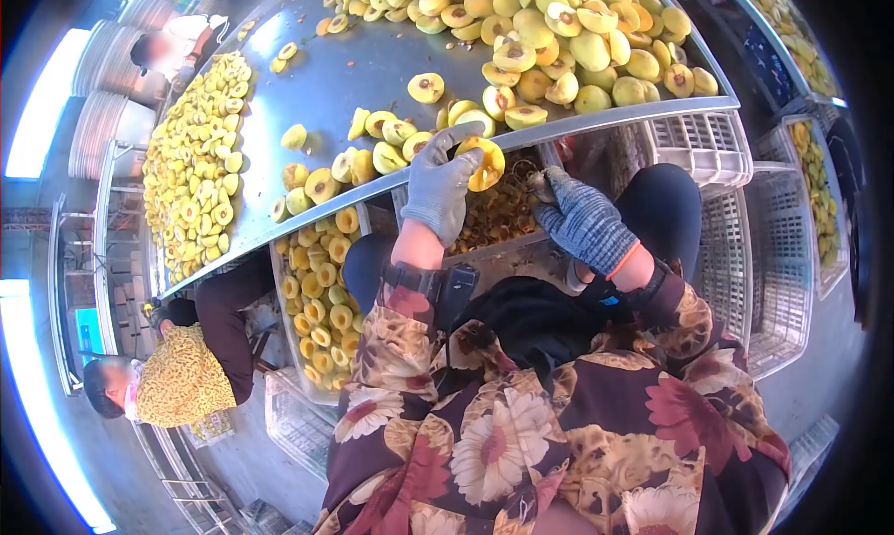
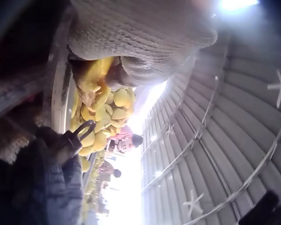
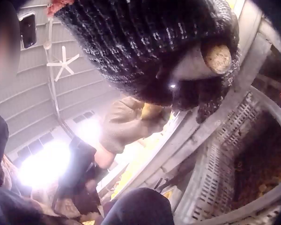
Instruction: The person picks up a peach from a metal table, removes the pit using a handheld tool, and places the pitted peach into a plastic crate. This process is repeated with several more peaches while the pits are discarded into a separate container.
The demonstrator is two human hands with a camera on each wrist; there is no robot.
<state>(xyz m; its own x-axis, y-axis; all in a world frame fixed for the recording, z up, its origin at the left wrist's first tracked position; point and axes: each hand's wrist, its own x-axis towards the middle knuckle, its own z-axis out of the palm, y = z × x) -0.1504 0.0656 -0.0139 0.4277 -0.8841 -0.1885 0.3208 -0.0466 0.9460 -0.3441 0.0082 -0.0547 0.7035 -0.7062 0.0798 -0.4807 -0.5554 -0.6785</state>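
Observation:
In the head view my left hand [image 1: 440, 186], in a grey glove, grips a yellow peach-like fruit half [image 1: 488, 165], its cut face showing an orange hollow. The fruit is just off the front edge of a metal table [image 1: 372, 79]. To its right, my right hand [image 1: 585, 220], in a dark striped knit glove, holds a coring tool. Its metal loop [image 2: 86, 129] shows in the left wrist view, and its round handle end [image 3: 218, 58] sticks out of the fist in the right wrist view. Below both hands, a bin [image 1: 507, 246] contains brown scraps.
More fruit halves [image 1: 535, 41] are heaped on the table, with another pile [image 1: 200, 162] at left. A crate of halves [image 1: 321, 293] stands by my left knee. White plastic crates [image 1: 698, 148] are at right. Two other people sit at left, one in a yellow patterned top [image 1: 186, 377].

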